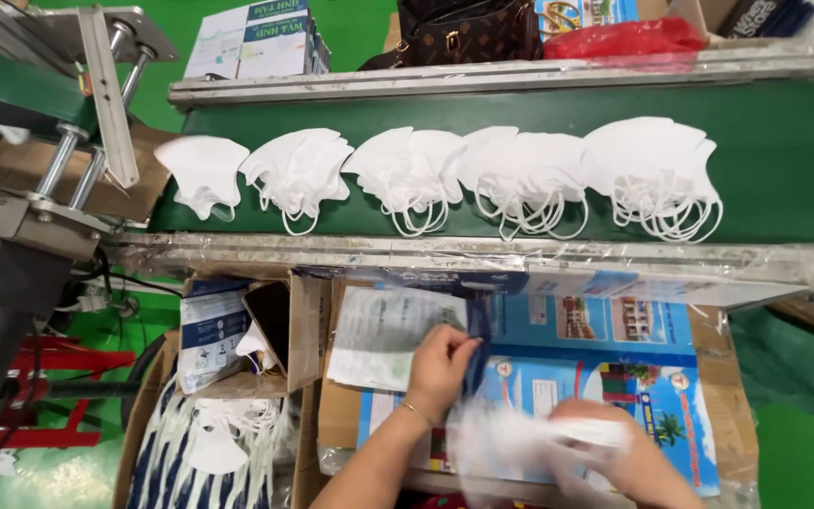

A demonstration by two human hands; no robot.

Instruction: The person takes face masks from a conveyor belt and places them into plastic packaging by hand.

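Pouch: clear plastic packet with a pale printed sheet inside, lying on the blue printed cartons just left of centre frame. Left hand: fingers pinched together on the pouch's right edge, at 3 o'clock of it. Right hand: at 5 o'clock of the pouch, closed around a blurred bundle of white masks. Green conveyor belt: at 12 o'clock, carrying five stacks of white masks in a row. Cardboard box: at 9 o'clock.
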